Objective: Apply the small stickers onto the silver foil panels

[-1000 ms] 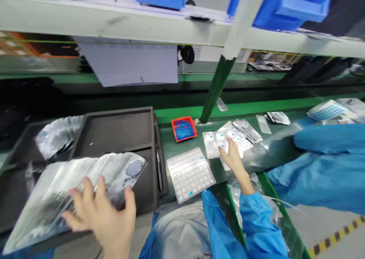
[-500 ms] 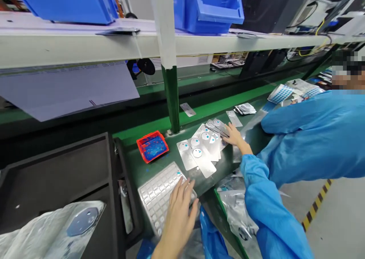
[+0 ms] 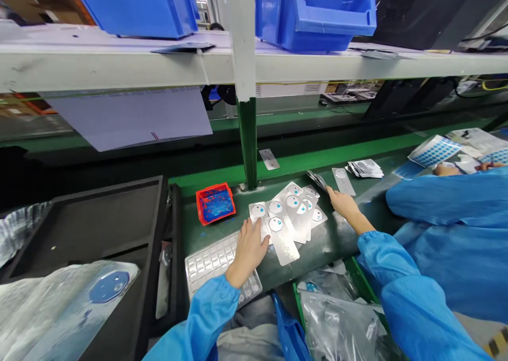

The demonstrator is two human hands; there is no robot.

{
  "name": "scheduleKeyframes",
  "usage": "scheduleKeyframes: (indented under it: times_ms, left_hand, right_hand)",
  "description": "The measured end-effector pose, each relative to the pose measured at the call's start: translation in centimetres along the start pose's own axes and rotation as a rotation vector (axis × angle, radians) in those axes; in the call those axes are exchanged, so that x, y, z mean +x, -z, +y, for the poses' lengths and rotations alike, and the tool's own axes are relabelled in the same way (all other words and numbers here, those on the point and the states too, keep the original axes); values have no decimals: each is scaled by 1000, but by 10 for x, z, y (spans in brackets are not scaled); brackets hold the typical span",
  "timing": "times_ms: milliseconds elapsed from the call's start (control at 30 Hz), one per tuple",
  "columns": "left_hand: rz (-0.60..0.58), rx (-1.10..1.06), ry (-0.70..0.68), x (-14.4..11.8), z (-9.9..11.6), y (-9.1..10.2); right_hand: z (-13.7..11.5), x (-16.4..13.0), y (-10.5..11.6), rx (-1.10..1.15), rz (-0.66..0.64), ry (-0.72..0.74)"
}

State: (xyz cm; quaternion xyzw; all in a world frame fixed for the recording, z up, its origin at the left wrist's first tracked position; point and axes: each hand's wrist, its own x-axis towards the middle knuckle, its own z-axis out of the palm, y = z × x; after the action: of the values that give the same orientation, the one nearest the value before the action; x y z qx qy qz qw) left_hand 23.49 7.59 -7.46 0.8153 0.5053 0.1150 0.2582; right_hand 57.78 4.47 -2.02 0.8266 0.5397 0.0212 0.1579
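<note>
My left hand [image 3: 249, 249] is open, fingers stretched over the near left edge of a spread pile of flat silver plates [image 3: 283, 244], its fingertips touching one plate. Each plate bears a round white-silver disc, most with small blue dots. My right hand [image 3: 344, 205] grips a small stack of silver plates [image 3: 317, 180] between thumb and fingers, tilted up just off the pile's right side. Under my left wrist lies a clear tray [image 3: 212, 260] with many small pockets, partly hidden by the hand and sleeve.
A red tray [image 3: 216, 203] with blue contents stands behind the pocket tray. Further right lie a single plate [image 3: 343, 181] and another stack [image 3: 364, 168]. A black case [image 3: 107, 218] sits at left. Plastic bags [image 3: 337, 313] fill a green bin below. A co-worker's blue sleeve [image 3: 448, 197] is at right.
My left hand has moved from the pocket tray up to the pile. My right hand has lifted the stack off the pile and turned it on edge. The view has shifted.
</note>
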Motion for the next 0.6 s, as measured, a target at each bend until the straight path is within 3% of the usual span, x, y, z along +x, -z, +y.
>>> scheduleKeyframes:
  times_ms: [167,367,467,533,600]
  left_hand:
    - [1,-42,94,21,12,-10]
    - [58,-137,188,35,32,-33]
    - [97,-144,185,35,36,-40]
    - [114,-134,152,33,36,-43]
    - [123,-121,114,31,33,-46]
  right_hand:
    - [-23,-18,19,7,46,-42]
    - [-121,-84,14,25,185,147]
    - [-160,-110,8,178,48,255]
    - [-163,-110,8,290,-75,331]
    - [-149,-93,15,355,-156,401]
